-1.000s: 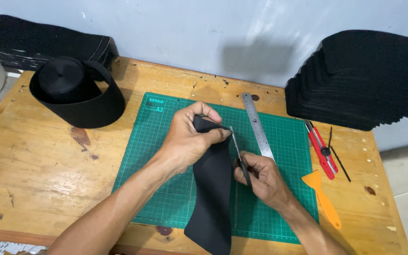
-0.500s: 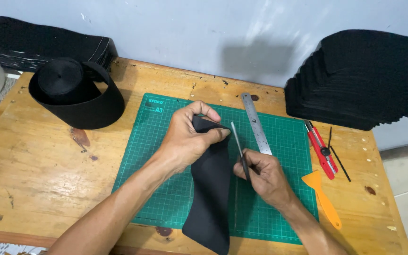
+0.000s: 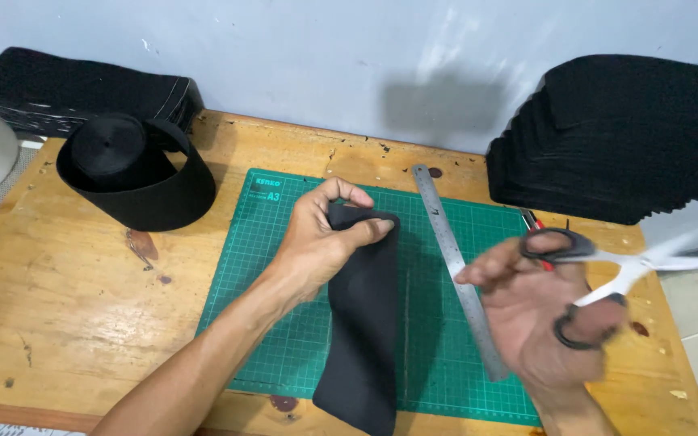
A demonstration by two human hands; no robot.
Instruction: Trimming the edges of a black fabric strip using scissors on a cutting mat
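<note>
On a green cutting mat, the left hand pinches the top edge of a limp, light black fabric strip, while the right hand grips blurred scissors alongside.

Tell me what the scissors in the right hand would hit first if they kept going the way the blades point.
Probably nothing on the table: the scissors in the right hand point right, past the table edge, below the black stack. Motion blur leaves depth uncertain.

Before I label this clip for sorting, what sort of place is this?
Likely a small sewing or craft workbench: a green cutting mat, a steel ruler, a roll of black webbing and stacked black fabric pieces on a wooden table.
</note>
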